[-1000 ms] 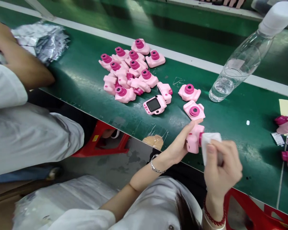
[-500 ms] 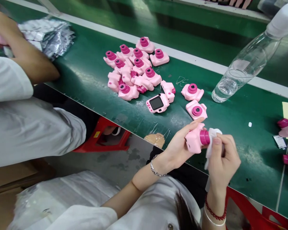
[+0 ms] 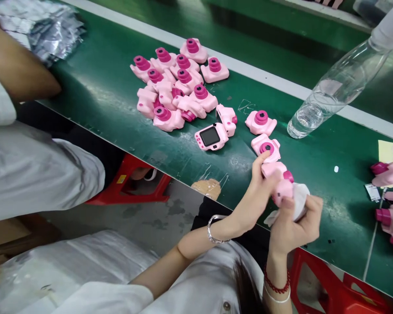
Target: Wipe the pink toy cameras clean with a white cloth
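While the left hand [image 3: 255, 198] grips a pink toy camera [image 3: 277, 179], the right hand [image 3: 290, 224] pinches a white cloth [image 3: 299, 203] against it.
Both hands are closed tight over the green table [image 3: 111, 109].

A pink toy camera [image 3: 277, 181] with a magenta lens is sitting tilted in the left hand [image 3: 253, 198] above the table's near edge. A crumpled white cloth [image 3: 298, 203] is pressing against it, gripped by the right hand [image 3: 293, 226].

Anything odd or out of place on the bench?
One pink camera lies screen-up while its neighbours sit lens-up. A clear bottle lies tilted on the green belt. Nothing looks spilled or broken.
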A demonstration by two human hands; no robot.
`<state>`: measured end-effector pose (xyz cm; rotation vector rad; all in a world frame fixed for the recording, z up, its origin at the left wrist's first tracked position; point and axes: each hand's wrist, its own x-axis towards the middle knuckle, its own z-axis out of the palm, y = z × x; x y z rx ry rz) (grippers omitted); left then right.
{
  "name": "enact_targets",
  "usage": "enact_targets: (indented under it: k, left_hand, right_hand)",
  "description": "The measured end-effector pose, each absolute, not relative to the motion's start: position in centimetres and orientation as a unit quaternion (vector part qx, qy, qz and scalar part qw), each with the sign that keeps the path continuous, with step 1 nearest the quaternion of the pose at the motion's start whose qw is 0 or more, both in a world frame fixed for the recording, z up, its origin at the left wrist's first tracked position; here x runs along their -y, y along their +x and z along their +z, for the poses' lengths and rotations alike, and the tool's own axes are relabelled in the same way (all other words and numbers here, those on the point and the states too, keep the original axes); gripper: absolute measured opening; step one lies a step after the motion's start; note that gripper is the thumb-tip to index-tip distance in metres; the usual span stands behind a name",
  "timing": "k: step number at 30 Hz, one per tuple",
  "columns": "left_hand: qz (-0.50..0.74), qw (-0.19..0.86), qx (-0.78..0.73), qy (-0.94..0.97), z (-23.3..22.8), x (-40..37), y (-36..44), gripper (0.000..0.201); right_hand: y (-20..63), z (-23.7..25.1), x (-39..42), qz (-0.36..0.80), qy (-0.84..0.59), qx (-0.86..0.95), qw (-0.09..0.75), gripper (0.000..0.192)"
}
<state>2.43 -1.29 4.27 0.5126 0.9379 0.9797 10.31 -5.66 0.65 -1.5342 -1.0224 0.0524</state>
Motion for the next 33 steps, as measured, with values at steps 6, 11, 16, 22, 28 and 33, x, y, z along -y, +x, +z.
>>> enact_targets:
  k: [6, 11, 16, 22, 28, 33]
  left_hand:
    - [0.425, 0.574, -0.43, 0.552, 1.6, 2.1, 0.2, 0.078]
    - [0.437, 0.412, -0.402, 0.691, 1.1, 1.6, -0.8, 0.062]
    - [0.466, 0.365, -0.361, 0.72, 1.2, 1.3, -1.0, 0.056]
    - [0.456, 0.392, -0.401, 0.691, 1.2, 1.4, -1.4, 0.057]
    - [0.44, 0.46, -0.39, 0.666, 1.5, 2.0, -1.4, 0.056]
    - [0.455, 0.49, -0.369, 0.646, 2.4, 1.7, -2.0, 0.068]
  right_hand:
    - [12.2, 0.7, 5.6, 0.242, -0.673, 0.25, 0.653, 0.037]
    - [13.3, 1.7, 6.3, 0.12, -0.67, 0.4, 0.614, 0.018]
    - [13.6, 3.6, 5.3, -0.008, -0.591, 0.69, 0.417, 0.021]
    - [13.7, 3.9, 5.3, -0.02, -0.579, 0.685, 0.442, 0.024]
    - [12.4, 3.1, 5.1, 0.023, -0.548, 0.683, 0.482, 0.026]
    - [14.7, 2.1, 3.7, -0.062, -0.674, 0.526, 0.515, 0.011]
